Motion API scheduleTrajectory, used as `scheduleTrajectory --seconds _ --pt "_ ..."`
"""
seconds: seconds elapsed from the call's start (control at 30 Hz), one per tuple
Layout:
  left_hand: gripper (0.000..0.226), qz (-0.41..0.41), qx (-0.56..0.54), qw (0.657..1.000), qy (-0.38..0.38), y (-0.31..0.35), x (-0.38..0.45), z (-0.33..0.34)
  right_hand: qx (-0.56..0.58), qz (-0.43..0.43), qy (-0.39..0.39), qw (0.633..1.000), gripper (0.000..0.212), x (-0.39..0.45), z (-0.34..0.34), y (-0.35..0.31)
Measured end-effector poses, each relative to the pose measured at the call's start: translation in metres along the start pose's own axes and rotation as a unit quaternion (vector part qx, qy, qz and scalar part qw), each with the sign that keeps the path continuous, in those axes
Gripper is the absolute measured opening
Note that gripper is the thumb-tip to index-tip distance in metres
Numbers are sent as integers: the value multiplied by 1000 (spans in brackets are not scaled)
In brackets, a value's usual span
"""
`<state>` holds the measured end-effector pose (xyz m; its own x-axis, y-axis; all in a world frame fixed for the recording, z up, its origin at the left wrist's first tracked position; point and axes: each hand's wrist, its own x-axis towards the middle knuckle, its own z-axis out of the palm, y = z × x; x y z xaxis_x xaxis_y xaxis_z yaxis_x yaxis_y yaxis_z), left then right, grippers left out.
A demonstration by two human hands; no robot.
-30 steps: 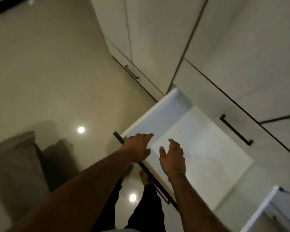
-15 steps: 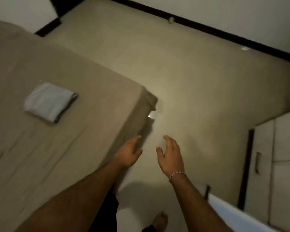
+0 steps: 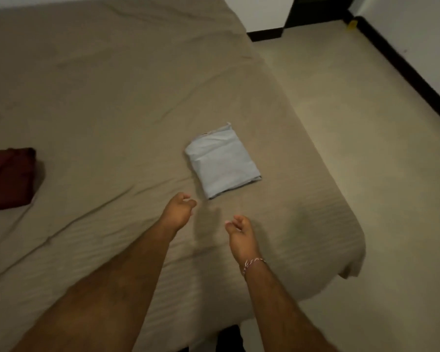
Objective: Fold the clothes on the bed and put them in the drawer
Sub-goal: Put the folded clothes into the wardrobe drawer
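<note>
Reaching over the near right corner of the bed, I have both hands out above the sheet and nothing in either of them. My left hand hangs with its fingers loosely curled inward, just near and left of the folded light blue garment; my right hand sits a little nearer to me, fingers likewise relaxed and half curled, apart from the cloth. The garment lies flat on the tan sheet toward the right side of the bed, not far from the edge, already folded into a neat, squarish packet. I judge it light and soft, likely to sag or spring open if I pinch only 1 corner, so I would slide 1 hand under the near edge and lay the other on top, or take it by 2 opposite sides so the layers stay together. Cotton like this should not be slippery, and nothing about it looks fragile. Counting what I can see: 1 blue folded piece, 1 dark red garment at the far left edge of view, partly cut off, and 2 free hands. The drawer is not in view.
</note>
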<state>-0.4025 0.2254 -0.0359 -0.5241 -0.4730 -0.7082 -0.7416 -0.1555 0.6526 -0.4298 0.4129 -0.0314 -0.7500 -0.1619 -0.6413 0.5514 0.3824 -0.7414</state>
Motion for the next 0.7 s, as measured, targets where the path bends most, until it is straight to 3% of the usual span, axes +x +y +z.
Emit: scheduleTrajectory --seconds 0.07,0.23,0.37,0.43,0.5,0.57,0.7 --pt "36 -22 -22 999 14 2 30 -2 19 31 -22 999 46 42 19 -11" --pt "42 -64 -44 996 37 3 90 16 120 102 -8 988 31 139 38 -22" --pt "38 -91 -99 990 45 5 138 39 112 107 -56 986 50 209 46 -11" --pt "26 -114 -118 986 35 7 167 53 119 115 -71 984 46 236 47 2" --pt "20 -147 -182 972 23 14 177 55 125 108 -75 983 43 234 49 3" --pt "30 -175 -235 956 25 17 194 69 114 108 -76 985 43 241 44 13" --pt "34 -153 -302 941 11 32 202 96 145 144 -64 977 41 239 33 16"
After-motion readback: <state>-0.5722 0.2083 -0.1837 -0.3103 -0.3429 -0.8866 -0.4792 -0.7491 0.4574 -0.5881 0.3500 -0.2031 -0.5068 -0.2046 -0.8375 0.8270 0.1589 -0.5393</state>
